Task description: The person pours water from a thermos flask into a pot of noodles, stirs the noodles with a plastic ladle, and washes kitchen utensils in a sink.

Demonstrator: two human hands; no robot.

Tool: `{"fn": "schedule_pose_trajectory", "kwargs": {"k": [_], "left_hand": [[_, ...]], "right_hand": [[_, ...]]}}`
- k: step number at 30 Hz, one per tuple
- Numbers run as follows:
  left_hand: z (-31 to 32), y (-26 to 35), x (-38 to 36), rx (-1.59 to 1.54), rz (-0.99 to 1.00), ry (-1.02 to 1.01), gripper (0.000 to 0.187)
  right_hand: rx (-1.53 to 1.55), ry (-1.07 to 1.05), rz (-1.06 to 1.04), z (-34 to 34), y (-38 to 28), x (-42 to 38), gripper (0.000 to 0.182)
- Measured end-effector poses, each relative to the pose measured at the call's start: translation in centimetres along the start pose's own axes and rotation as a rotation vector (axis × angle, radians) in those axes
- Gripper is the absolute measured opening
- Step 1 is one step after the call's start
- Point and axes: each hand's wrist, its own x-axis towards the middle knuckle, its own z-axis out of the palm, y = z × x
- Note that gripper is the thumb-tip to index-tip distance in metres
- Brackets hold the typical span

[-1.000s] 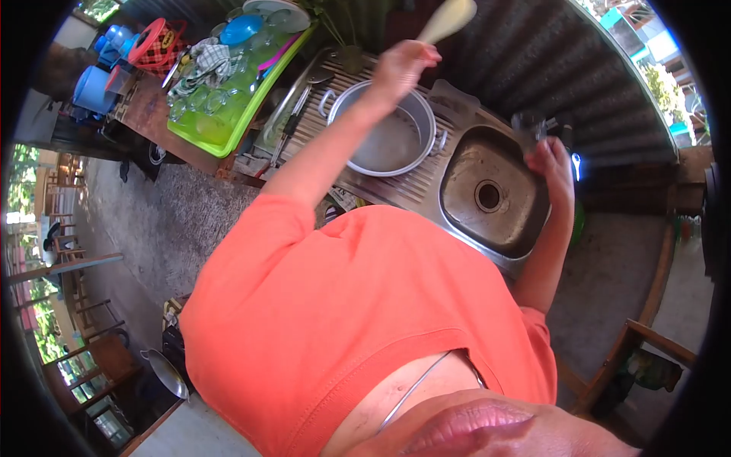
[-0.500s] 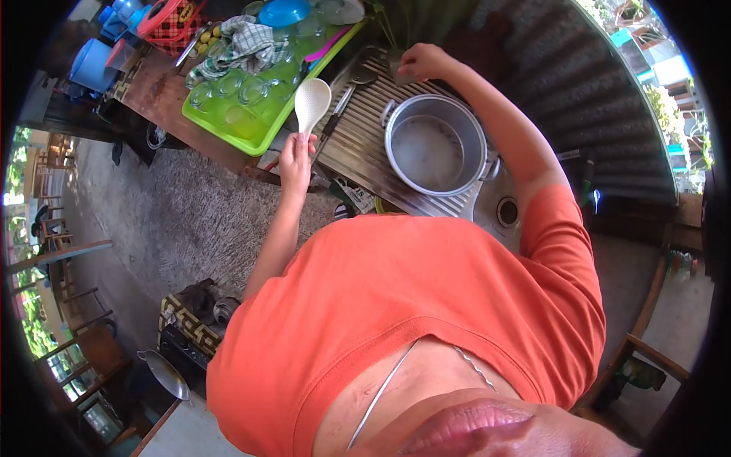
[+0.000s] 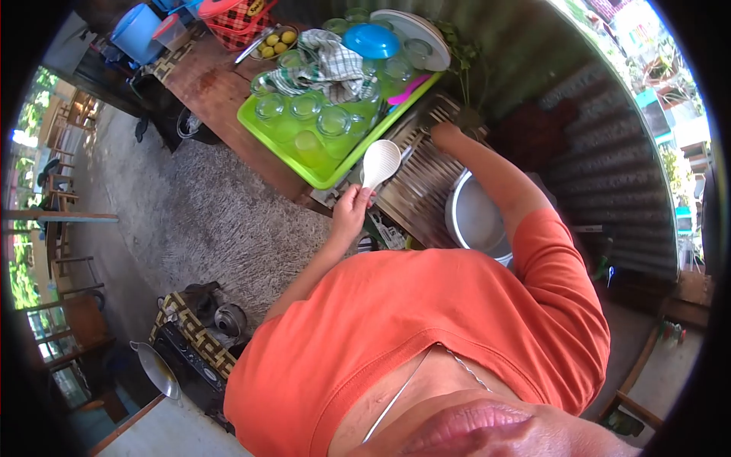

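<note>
My left hand (image 3: 352, 209) is closed round the handle of a white rice paddle (image 3: 381, 162), its broad blade pointing up and away from me. My right hand (image 3: 448, 139) is low over the far part of a ridged metal drainboard (image 3: 415, 190), beside a dark-headed utensil (image 3: 426, 124). Its fingers look curled in, but their tips are hidden, so what they hold cannot be made out. Nearer me on the drainboard stands a large aluminium pot (image 3: 476, 213) with cloudy liquid inside, partly covered by my right forearm and shirt.
Left of the drainboard, a green tray (image 3: 324, 177) holds upturned glasses, a checked cloth (image 3: 339, 67) and a blue bowl (image 3: 370, 41). A bowl of yellow fruit (image 3: 276, 43) sits behind it on the wooden table (image 3: 205, 99). Corrugated metal (image 3: 594, 152) walls the right side.
The view has swung left, so everything sits further right. My right hand has come down from beside a glass container to the dark-headed utensil. My left hand still holds the rice paddle.
</note>
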Motion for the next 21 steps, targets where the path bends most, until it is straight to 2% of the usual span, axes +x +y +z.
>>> {"fn": "schedule_pose_trajectory", "kwargs": {"k": [4, 8, 16, 19, 21], "left_hand": [[-0.8, -0.3, 0.9, -0.039, 0.061, -0.007, 0.028], [-1.8, 0.4, 1.3, 0.012, -0.034, -0.008, 0.032], [-1.7, -0.3, 2.1, -0.046, 0.098, -0.034, 0.03], [-1.6, 0.4, 2.2, -0.086, 0.053, -0.067, 0.029], [-1.2, 0.7, 2.3, -0.128, 0.032, -0.097, 0.028]], "right_hand": [[-0.019, -0.045, 0.096, -0.4, -1.9, 0.4, 0.025], [0.012, 0.012, 0.108, 1.9, -1.8, 2.4, 0.022], [0.165, 0.084, 0.175, 2.3, -1.6, 3.4, 0.021], [0.146, 0.095, 0.083, -0.2, -1.5, 0.8, 0.02], [0.14, 0.175, 0.055, -0.2, -1.0, 0.9, 0.022]]}}
